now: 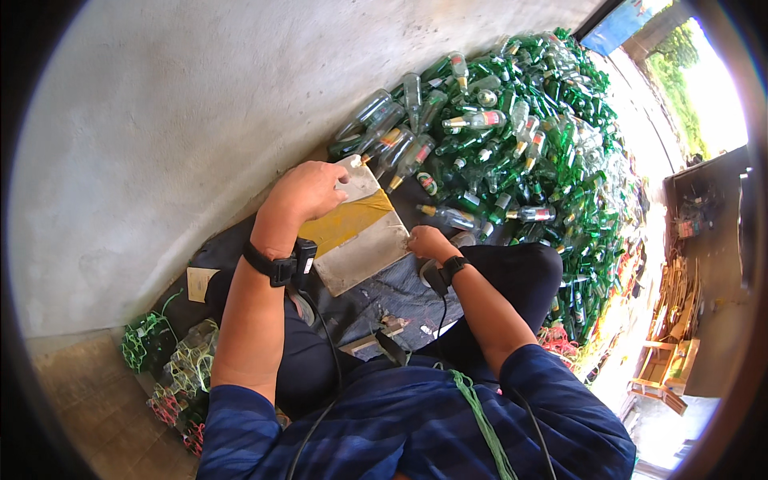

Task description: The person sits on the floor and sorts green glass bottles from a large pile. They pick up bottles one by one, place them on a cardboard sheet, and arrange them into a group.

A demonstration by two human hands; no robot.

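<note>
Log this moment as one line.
left hand: at box, far end | right hand: at box, right edge | bottles: piled beyond and right

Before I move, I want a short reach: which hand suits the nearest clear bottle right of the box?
Probably the right hand, at the right edge of the box, close to that bottle; the left hand is farther.
</note>
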